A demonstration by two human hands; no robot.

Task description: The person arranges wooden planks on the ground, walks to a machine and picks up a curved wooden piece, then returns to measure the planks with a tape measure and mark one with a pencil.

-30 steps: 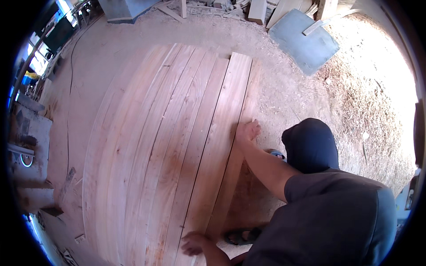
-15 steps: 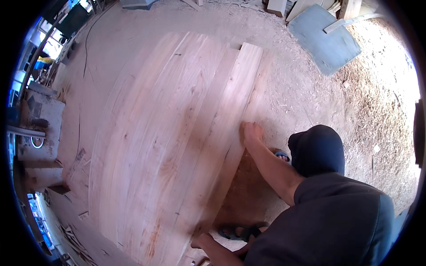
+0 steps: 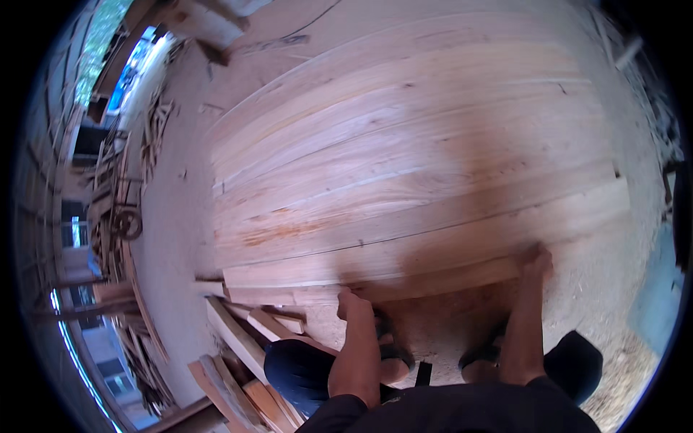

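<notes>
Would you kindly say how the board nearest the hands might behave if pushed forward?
The board looks like long, solid wood, so it is probably stiff. Lying flat, it seems unlikely to roll. The neighbouring board ahead would likely resist its sliding.

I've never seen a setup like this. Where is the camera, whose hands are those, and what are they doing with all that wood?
There is no machine here, just a person's bare hands. The camera is worn on the person's head and looks down; its very wide lens makes straight edges bend. Before them, pale boards lie side by side like a broad wooden sheet. The left hand and right hand are at its near edge, well apart; whether the fingers grip it is too blurred to tell. Loose wood pieces lie at lower left.
</notes>
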